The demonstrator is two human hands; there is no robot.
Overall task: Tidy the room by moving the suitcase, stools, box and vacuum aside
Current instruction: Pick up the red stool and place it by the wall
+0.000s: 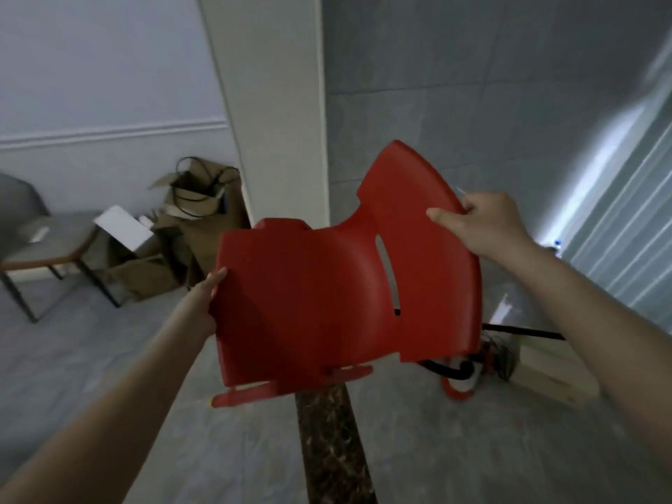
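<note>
Hands grip a red moulded-plastic stool (327, 296) and hold it clear of the floor in the middle of the view, its seat surface facing the camera and tilted. The left hand (207, 300) clasps the stool's left edge, thumb lying along the rim. The right hand (480, 220) is closed over the curved upper right edge, thumb on the front face and fingers (469, 203) wrapped behind.

Below and to the right of the stool, a red and white vacuum with a black hose (469, 372) sits on the grey tiled floor (91, 358), close to a pale flat box (552, 376) near the right wall. A dark speckled stone strip (331, 449) runs across the floor under the stool. At the left wall, brown cardboard boxes (196, 220) are piled against a white pillar (276, 114), beside a grey padded chair with a metal frame (43, 249).
</note>
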